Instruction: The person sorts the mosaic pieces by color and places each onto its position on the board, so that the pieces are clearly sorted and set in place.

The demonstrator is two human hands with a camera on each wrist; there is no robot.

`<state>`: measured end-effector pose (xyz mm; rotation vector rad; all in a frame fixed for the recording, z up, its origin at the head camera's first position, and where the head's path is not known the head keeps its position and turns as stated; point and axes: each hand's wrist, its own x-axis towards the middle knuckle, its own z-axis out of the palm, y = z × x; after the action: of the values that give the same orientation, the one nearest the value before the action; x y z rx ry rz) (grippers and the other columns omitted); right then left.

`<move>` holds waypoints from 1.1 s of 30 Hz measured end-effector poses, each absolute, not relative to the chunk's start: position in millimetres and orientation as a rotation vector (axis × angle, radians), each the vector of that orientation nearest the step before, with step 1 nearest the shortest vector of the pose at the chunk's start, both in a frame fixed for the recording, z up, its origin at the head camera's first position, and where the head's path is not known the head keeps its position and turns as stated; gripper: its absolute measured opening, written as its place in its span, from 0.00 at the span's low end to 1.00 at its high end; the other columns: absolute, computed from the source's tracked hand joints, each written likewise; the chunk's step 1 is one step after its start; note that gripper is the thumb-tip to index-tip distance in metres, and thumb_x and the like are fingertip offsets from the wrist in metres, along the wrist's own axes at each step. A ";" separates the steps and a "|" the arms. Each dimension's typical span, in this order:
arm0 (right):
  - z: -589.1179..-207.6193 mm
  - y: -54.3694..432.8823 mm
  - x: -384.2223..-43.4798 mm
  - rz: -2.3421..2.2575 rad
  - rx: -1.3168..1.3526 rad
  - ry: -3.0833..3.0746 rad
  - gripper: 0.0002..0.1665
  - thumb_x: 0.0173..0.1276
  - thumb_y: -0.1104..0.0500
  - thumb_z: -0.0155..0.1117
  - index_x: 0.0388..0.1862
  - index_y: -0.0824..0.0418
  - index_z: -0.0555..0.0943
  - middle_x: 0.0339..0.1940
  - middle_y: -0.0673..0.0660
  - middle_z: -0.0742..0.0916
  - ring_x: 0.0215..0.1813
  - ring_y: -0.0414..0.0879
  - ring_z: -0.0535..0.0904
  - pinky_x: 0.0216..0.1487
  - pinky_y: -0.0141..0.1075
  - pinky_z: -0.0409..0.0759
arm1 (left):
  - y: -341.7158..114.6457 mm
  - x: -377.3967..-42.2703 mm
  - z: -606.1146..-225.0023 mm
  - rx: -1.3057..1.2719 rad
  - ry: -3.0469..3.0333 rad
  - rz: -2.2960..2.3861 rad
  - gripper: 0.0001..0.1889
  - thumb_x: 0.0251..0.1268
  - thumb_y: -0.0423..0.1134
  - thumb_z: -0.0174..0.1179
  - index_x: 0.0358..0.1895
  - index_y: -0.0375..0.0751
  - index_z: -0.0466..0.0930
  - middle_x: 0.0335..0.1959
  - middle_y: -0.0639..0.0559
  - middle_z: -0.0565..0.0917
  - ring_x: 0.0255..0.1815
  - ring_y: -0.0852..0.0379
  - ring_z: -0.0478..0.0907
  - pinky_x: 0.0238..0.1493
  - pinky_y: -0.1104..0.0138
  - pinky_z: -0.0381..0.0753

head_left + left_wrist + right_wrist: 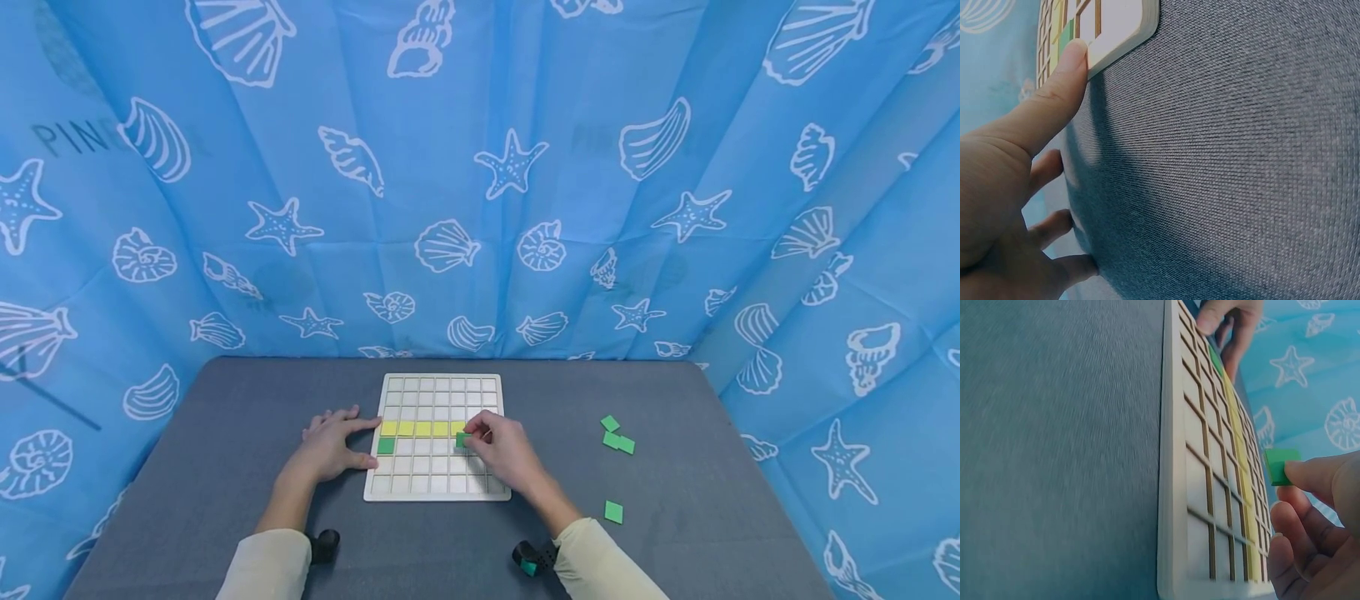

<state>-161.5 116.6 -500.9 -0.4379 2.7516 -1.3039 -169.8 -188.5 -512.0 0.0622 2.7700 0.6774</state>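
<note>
A pale wooden grid board (438, 492) lies on the table, its square cells edged by thin ridges. Yellow tiles (423, 428) fill one row across it. Directly below that row, in the leftmost column, sits a green tile (386, 446). My left hand (327, 447) rests at the board's left edge, thumb and index finger touching the rim, the other fingers spread on the cloth. Between thumb and fingertips my right hand (504, 450) pinches another green tile (1280, 466), held above the board near the right end of the yellow row.
Several loose green tiles lie to the right of the board: a cluster (618, 440) farther back and a single tile (613, 512) nearer me. Grey cloth (420, 550) covers the table. A blue curtain (450, 167) with white shell prints hangs behind and at the sides.
</note>
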 end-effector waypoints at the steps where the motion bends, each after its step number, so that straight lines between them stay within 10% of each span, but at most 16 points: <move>1: -502.0 113.7 -161.9 -1.299 -0.444 2.751 0.02 0.70 0.61 0.69 0.40 0.56 0.84 0.31 0.48 0.85 0.31 0.35 0.76 0.32 0.27 0.75 | -188.7 -169.6 -511.8 0.065 2.770 0.679 0.41 0.50 0.53 0.78 0.72 0.59 0.75 0.81 0.36 0.61 0.80 0.21 0.45 0.71 0.23 0.46; 33: -511.9 28.3 -169.9 -1.056 -0.517 2.818 0.03 0.69 0.58 0.70 0.40 0.55 0.86 0.28 0.44 0.85 0.26 0.31 0.72 0.28 0.25 0.70 | -188.9 -168.2 -510.0 0.079 2.778 0.680 0.40 0.51 0.53 0.78 0.71 0.58 0.76 0.80 0.34 0.62 0.80 0.19 0.46 0.70 0.22 0.47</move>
<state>-169.9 28.3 -511.9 -0.5172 2.8184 -1.0555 -168.2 -188.9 -510.0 0.0790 2.7780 0.6799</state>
